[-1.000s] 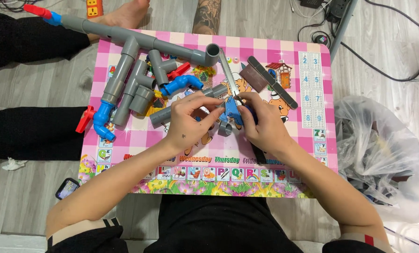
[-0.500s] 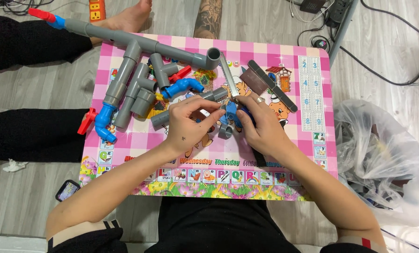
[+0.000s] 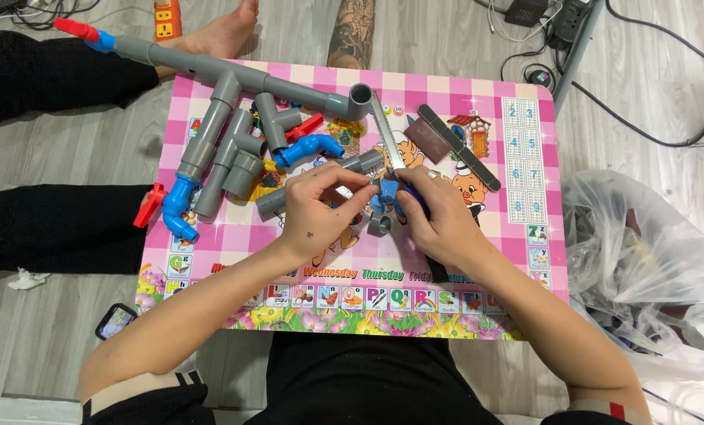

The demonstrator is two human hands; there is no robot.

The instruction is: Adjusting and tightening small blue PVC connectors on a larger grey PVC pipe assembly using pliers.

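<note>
Both hands meet over the middle of the pink checked table (image 3: pixel 517 260), working on a small blue pipe fitting (image 3: pixel 385 197) that sits between them. The left hand (image 3: pixel 316 208) curls in from the left, its thumb and forefinger pinched together right at the fitting's left edge — touching it, as far as can be seen. The right hand (image 3: pixel 439 216) closes over the fitting from the right, fingers clenched around it so that only a bit of blue shows between the two sets of fingertips. A short grey ring (image 3: pixel 379 223) lies on the table just below the fitting, under the hands. A grey pipe stub (image 3: pixel 277 201) runs out to the left, passing behind the left hand. Further left lie grey pipe assemblies (image 3: pixel 226 149) with blue elbows (image 3: pixel 309 148) and red handles — well apart from the hands. A clear plastic bag (image 3: pixel 651 267) sits on the floor to the right.
</note>
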